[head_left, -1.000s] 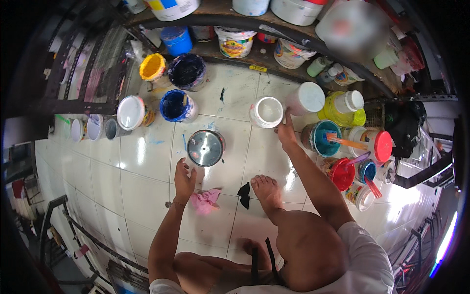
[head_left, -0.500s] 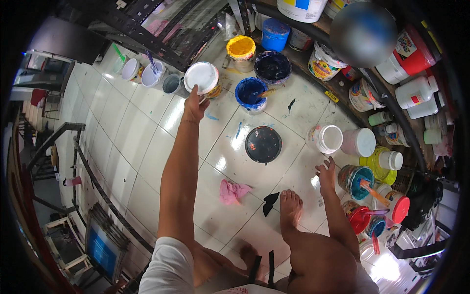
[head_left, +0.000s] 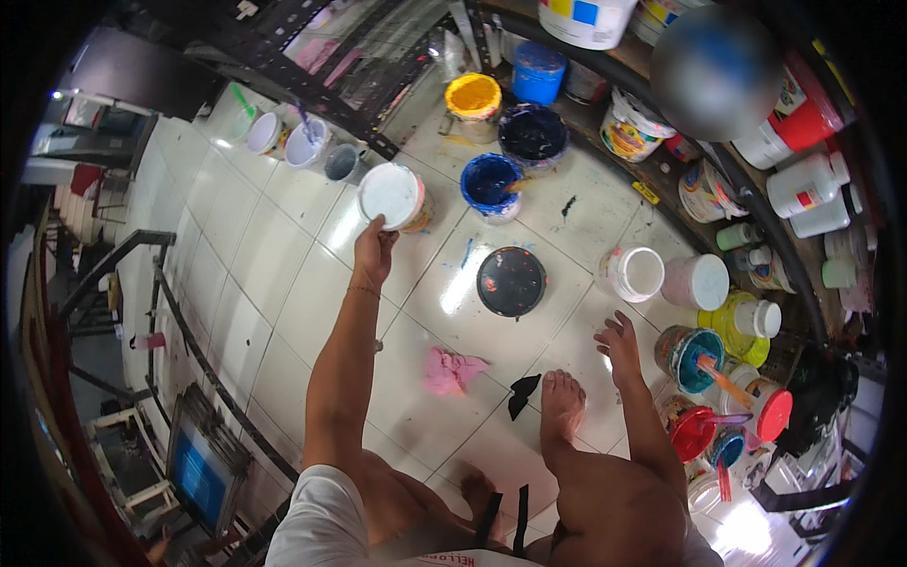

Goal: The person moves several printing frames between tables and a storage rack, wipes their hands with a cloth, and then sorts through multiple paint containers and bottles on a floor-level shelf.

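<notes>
My left hand (head_left: 375, 253) reaches far forward and grips the near rim of a paint bucket (head_left: 389, 196) with a white top. Whether that top is a lid or white paint, I cannot tell. My right hand (head_left: 619, 345) hangs open with its fingers spread and nothing in it. Nearest to it stands a white tub (head_left: 635, 274), just beyond the fingertips. Between my hands a round black lid (head_left: 511, 282) with paint spots lies on the tiles. A bucket of dark blue paint (head_left: 489, 182) stands right of the bucket that I grip.
A pink rag (head_left: 452, 371) and a black scrap (head_left: 522, 395) lie near my foot. Yellow (head_left: 472, 94) and navy (head_left: 532, 134) paint buckets stand farther off. Teal (head_left: 689, 359) and red (head_left: 693, 430) paint pots crowd the right, beside shelves of containers. Several tubs line the far left.
My left hand has drawn the white-topped bucket nearer to me, away from the small grey cup. My right hand has moved slightly back and left, away from the white tub.
</notes>
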Demonstrator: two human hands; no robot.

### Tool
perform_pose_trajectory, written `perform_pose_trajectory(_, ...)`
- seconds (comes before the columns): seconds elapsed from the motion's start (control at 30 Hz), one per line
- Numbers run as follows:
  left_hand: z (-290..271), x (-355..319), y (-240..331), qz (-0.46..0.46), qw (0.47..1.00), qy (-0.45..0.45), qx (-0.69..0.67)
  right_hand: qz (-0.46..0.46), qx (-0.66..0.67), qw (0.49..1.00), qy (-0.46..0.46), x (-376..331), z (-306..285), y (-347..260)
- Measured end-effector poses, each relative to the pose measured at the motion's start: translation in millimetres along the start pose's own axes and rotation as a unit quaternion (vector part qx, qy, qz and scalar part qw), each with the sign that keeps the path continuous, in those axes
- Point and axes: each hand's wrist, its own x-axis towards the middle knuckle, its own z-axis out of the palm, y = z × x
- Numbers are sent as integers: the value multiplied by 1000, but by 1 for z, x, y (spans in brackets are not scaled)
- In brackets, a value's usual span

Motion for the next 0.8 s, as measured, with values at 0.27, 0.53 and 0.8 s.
perform_pose_trajectory(0.27, -5, -8, -1, -18, 1000, -16, 16, -13, 14, 1000, 1, -1, 21, -18)
perform_pose_trajectory(0.53, -11, -33, -2, -7, 999, 27, 30, 11, -12, 997, -74, 17, 22, -8)
perform_pose_trajectory(0.8, -89, -95, 28, -76, 979, -73, 172, -24, -36, 995, 89, 22, 35, 3)
